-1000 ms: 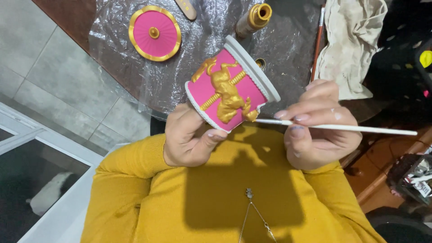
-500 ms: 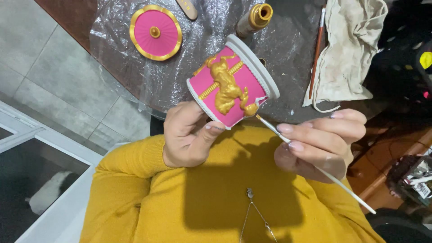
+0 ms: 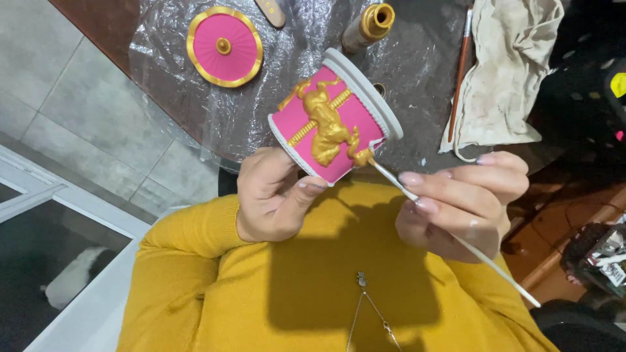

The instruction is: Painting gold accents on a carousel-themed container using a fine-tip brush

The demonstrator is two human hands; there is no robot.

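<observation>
The grip of the left hand (image 3: 274,195) closes around the base of the pink cup (image 3: 332,124), held tilted above the near edge of the tabletop (image 3: 404,85). The right hand (image 3: 456,202) pinches a thin white brush (image 3: 450,233), its tip touching the cup's gold horse (image 3: 329,127). A pink lid (image 3: 224,47), gold bottle (image 3: 368,26) and cloth (image 3: 508,72) lie beyond. Since a second ago, the brush has swung from level to slanting
</observation>
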